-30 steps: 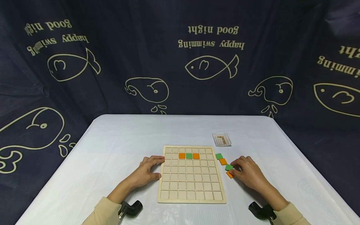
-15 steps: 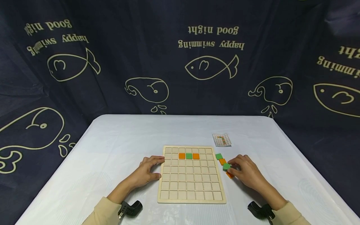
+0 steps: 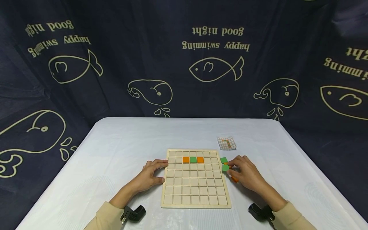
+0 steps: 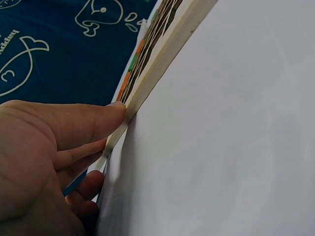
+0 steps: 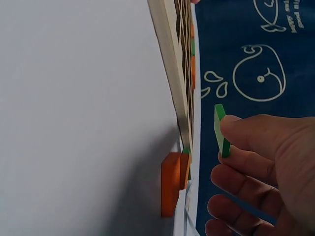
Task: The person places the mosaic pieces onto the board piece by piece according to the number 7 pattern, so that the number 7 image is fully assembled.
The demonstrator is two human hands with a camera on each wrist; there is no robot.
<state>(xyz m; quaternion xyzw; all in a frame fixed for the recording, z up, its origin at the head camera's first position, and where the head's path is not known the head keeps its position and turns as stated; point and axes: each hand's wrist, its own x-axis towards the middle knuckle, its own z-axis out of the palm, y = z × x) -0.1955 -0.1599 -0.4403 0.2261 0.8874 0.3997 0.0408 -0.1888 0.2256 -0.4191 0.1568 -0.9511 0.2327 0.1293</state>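
Right hand [image 3: 248,172], right of centre in the lower half of the frame: thumb and forefinger pinch a held green tile [image 3: 225,168] near the right edge of the wooden board [image 3: 195,206]; the right wrist view shows this tile raised off the surface [image 3: 129,137]. Left hand [image 3: 148,176], left of centre: thumb and forefinger spread apart, tips touching the board's left edge. The gridded board, at lower centre, carries three tiles side by side in its second row from the top: left orange tile [image 3: 186,159], middle green tile [image 3: 193,159], right orange tile [image 3: 200,159]. Off the board's right edge lie a loose green tile [image 3: 224,160], a partly hidden orange tile [image 5: 185,172] and a lower orange tile [image 3: 234,179]. Above these, a printed card [image 3: 227,143]. Dark cloth [image 3: 184,99] with pale fish outlines fills the upper frame
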